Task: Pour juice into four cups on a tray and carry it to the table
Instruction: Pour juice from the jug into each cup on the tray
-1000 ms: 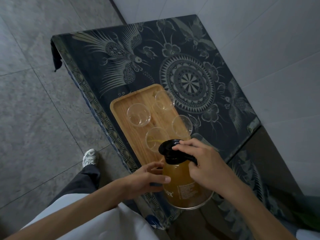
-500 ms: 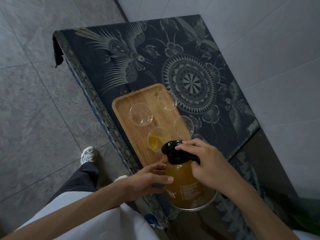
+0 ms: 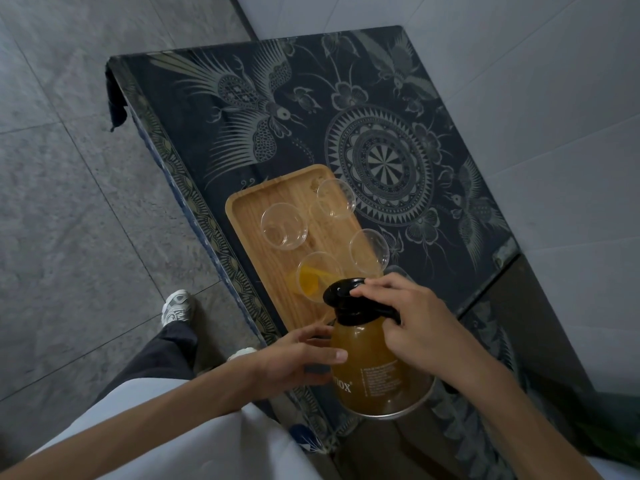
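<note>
Head camera view, looking down at a counter (image 3: 346, 91) draped in a dark cloth printed with birds and a round medallion. A wooden tray (image 3: 256, 258) lies near the counter's front edge, its long axis running from about 11 o'clock to 5 o'clock. Four clear glass cups stand on it. The nearest cup (image 3: 317, 277), at the tray's 5 o'clock end, holds a shallow pool of yellow juice and is taking a thin stream. The other three cups look empty: one at the left (image 3: 284, 226), one at the far end (image 3: 335, 199), one at the right edge (image 3: 369, 251).

A glass juice pitcher (image 3: 374, 358) with a black lid is held in the air just below the tray. It is tilted, its long axis from base at 5 o'clock to spout at 11 o'clock, the spout over the nearest cup. It is still mostly full of amber juice.

The right hand (image 3: 415, 330) is clenched around the black handle, with fingertips on the lid. The left hand (image 3: 304, 355) rests against the pitcher's left side with loose fingers, steadying it.

By the look of things the task is at an early stage: the first cup is only partly filled, three cups remain, and the tray has not been carried
</note>
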Demonstrator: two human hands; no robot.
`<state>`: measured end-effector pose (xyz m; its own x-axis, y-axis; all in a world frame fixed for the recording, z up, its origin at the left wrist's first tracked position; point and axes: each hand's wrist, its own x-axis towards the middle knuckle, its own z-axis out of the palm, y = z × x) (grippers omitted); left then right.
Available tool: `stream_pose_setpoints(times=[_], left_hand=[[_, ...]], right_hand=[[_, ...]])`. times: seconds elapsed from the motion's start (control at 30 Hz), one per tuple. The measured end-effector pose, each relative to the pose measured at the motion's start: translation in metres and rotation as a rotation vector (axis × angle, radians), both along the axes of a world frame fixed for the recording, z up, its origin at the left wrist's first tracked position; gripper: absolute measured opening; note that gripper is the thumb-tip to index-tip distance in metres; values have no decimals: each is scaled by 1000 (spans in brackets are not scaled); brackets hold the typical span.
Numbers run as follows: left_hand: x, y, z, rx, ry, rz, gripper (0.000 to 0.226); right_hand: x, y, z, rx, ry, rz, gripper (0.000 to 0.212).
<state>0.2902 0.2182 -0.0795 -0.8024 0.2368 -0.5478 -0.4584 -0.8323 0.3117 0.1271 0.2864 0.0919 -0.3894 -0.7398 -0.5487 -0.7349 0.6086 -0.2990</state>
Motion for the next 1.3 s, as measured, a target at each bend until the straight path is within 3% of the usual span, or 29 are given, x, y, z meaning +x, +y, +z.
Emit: stream_pose_setpoints(times=[0.23,1.13,1.3], left_hand=[[2,4,-8,18,-8,7,89],[1,8,-5,66,-17,-11,79],[3,8,-9,59,-16,-15,85]], right_hand=[[3,-2,1,17,9,8,68],[4,0,4,52,23,2,68],[5,0,4,57,27,7,68]])
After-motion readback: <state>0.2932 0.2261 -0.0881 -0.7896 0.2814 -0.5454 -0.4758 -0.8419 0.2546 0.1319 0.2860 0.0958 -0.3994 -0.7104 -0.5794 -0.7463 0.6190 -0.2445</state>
